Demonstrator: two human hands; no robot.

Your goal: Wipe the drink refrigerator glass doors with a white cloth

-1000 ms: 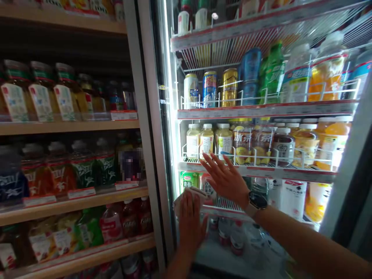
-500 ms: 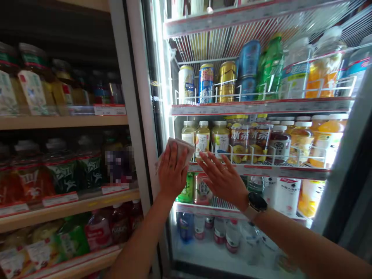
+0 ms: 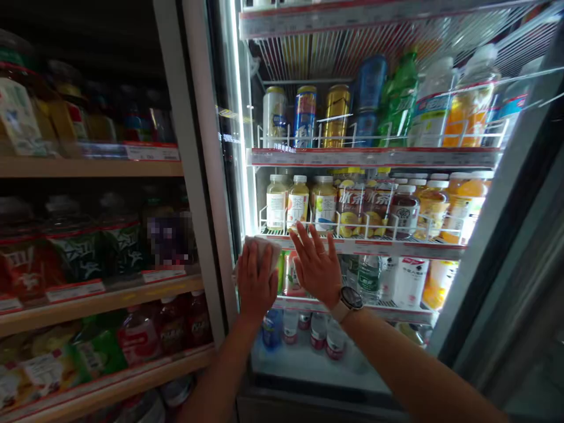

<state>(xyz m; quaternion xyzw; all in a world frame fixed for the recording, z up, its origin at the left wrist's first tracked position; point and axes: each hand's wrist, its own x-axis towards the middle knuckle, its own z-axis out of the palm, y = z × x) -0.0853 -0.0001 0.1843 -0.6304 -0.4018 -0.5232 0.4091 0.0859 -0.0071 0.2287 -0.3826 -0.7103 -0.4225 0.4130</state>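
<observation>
My left hand point(image 3: 255, 285) presses a folded pale cloth point(image 3: 273, 248) against the glass door point(image 3: 304, 371) of a lit drinks fridge, close to the door's left frame. The fingers lie over the cloth, pointing up. To its right, my right hand point(image 3: 319, 271) is held up at the glass with fingers spread and nothing in it; whether the palm touches the glass cannot be told. A dark round watch point(image 3: 351, 298) sits on the right wrist. Behind the glass, tea bottles point(image 3: 297, 202) stand just above the hands, and a red-labelled drink is partly hidden by them.
Wire shelves behind the glass hold cans point(image 3: 305, 117), a green soda bottle point(image 3: 399, 103) and juice bottles. On the left, a wooden shelf point(image 3: 88, 166) unit carries bottled drinks beside a grey upright frame point(image 3: 205, 176). A dark door edge point(image 3: 497, 194) runs down the right.
The left hand and cloth have slid lower along the glass relative to the shelves. My right hand has turned more upright and come nearer the left one. The view has shifted slightly.
</observation>
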